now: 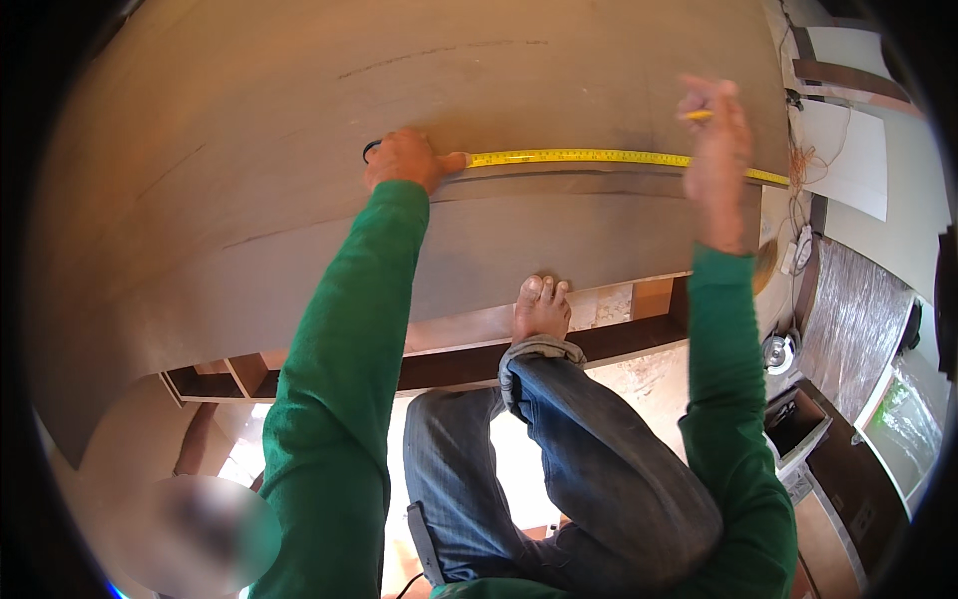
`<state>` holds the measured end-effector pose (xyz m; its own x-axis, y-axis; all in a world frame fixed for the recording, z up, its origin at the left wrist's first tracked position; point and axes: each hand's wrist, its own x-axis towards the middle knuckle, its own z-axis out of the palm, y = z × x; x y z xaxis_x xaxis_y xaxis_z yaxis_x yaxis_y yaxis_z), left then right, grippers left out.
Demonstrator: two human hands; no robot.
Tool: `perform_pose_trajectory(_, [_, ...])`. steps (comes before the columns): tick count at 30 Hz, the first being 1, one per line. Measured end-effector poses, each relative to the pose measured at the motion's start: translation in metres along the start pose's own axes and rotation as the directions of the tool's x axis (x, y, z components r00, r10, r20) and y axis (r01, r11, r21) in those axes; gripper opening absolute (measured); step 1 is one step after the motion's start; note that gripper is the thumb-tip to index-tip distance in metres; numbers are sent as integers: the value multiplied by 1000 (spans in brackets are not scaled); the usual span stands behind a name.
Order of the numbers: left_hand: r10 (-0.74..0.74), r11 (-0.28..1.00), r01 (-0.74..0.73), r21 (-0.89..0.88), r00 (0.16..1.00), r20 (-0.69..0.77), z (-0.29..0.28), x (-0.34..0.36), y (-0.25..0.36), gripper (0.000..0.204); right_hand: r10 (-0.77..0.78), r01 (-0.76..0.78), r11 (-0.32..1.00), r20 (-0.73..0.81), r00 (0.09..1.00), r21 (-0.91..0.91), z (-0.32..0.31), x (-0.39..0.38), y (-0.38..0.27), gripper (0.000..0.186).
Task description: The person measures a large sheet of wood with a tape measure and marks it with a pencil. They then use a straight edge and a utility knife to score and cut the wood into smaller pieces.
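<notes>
A large grey-brown board (299, 120) lies flat and fills the upper part of the view. My left hand (403, 160) presses the case end of a yellow tape measure (579, 157) onto the board. The tape runs to the right across the board to its far edge. My right hand (715, 135) hovers over the tape near that edge and grips a yellow pencil (699, 115). Both arms wear green sleeves. My bare foot (540, 307) rests on the board's near edge.
A dark wooden frame (449, 364) supports the board from below. To the right lie white panels (848, 150), cables (803, 175), a round power tool (779, 351) and an open box (798, 424) on the floor.
</notes>
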<state>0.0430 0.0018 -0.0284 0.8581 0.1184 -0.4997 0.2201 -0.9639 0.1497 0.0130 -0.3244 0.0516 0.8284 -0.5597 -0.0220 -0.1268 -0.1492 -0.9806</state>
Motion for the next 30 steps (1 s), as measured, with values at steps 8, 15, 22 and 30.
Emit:
perform_pose_trajectory(8, [0,999,0,33,1000,28,1,3,10,65,158,-180,984,477,864,1,92,-62,36,57])
perform_pose_trajectory(15, [-92,995,95,-23,989,115,-14,-6,16,72,83,-117,993,586,806,21,108,-73,68,26])
perform_pose_trajectory(22, [-70,997,72,-1,971,227,-23,-6,19,82,47,-12,998,570,820,-65,101,-80,87,20])
perform_pose_trajectory(30, [-29,1000,30,-11,996,83,1,4,10,60,51,29,991,560,827,-133,105,-81,91,18])
